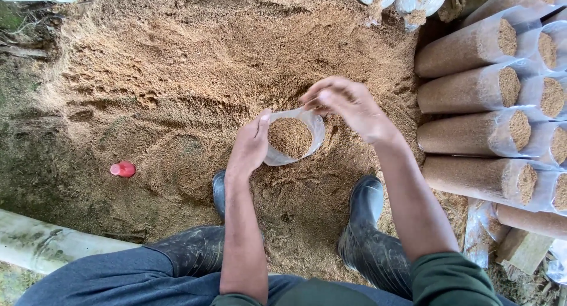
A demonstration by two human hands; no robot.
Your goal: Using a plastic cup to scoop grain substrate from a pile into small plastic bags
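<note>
A clear plastic bag (pixel 295 155) stands upright between my boots, filled with sawdust (pixel 289 136) close to its rim. My left hand (pixel 251 145) grips the bag's left edge with thumb and fingers. My right hand (pixel 348 105) hovers over the bag's upper right rim, fingers bunched and blurred; whether it pinches the plastic or holds sawdust I cannot tell. Under and around the bag lies a big heap of loose sawdust (pixel 195 64).
Several filled, log-shaped plastic bags (pixel 466 90) lie stacked on their sides at the right. A small red object (pixel 123 169) rests on the ground at the left. A pale pipe (pixel 53 244) runs along the lower left. My black rubber boots (pixel 369 235) straddle the bag.
</note>
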